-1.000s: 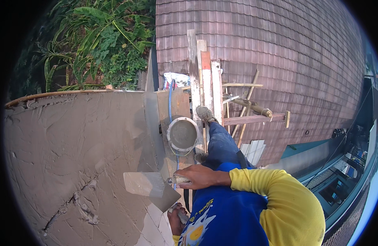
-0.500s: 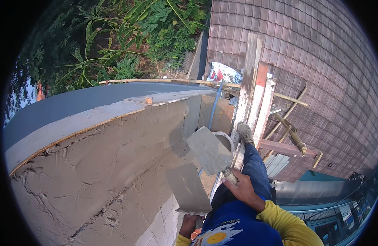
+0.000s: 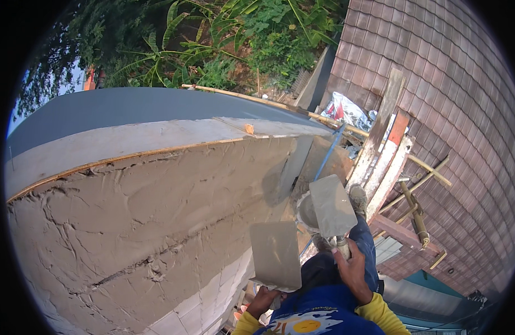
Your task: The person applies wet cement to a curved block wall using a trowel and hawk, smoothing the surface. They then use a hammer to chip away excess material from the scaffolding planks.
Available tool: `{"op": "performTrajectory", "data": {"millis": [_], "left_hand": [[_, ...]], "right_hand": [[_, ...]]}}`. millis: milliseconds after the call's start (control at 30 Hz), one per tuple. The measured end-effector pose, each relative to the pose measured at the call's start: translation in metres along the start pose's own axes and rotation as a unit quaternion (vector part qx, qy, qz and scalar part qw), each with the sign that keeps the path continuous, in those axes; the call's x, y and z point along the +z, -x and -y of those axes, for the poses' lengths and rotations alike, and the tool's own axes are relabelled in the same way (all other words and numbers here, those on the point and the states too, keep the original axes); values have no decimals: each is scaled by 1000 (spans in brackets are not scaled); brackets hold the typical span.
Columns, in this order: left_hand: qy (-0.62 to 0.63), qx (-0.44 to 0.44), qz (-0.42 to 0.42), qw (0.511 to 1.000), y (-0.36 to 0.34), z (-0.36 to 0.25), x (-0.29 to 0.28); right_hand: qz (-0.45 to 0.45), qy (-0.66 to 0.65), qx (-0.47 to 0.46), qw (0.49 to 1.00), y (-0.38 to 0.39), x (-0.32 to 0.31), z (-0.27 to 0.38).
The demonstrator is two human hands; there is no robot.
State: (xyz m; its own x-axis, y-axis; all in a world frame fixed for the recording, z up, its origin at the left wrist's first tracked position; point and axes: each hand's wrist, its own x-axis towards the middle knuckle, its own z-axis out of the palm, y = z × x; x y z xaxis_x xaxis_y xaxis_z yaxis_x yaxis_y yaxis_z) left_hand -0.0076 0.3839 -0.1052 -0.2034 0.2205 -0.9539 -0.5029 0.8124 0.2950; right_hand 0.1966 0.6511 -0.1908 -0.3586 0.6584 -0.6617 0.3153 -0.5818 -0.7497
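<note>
My right hand is closed round the handle of a square-bladed plastering trowel, its grey blade pointing away from me. Lower and to the left, my left hand grips the near end of a plasterer's hawk, a flat grey plate smeared with mortar; the fingers are partly hidden under it. No large heap of mortar shows on either plate. Wet, uneven mortar covers much of the wall on my left, with bare pale blocks below. Partly behind the trowel stands a round bucket.
I stand on narrow, worn planks high up, beside a tiled roof. A thin wooden strip edges the wall top. Bamboo poles and a crumpled silvery sheet lie by the planks. A blue pipe slants past the bucket.
The view has swung, so the wall and planks sit differently. The trowel has turned more upright, and the hawk has straightened beside it. Both hands keep their hold.
</note>
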Motion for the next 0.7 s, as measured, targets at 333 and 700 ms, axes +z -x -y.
{"op": "performTrajectory", "data": {"millis": [333, 700], "left_hand": [[1, 1, -14, 1000, -1, -34, 30], [-10, -20, -40, 999, -13, -19, 17]], "right_hand": [[11, 23, 28, 999, -1, -6, -6], [18, 35, 52, 998, 2, -4, -19]]}}
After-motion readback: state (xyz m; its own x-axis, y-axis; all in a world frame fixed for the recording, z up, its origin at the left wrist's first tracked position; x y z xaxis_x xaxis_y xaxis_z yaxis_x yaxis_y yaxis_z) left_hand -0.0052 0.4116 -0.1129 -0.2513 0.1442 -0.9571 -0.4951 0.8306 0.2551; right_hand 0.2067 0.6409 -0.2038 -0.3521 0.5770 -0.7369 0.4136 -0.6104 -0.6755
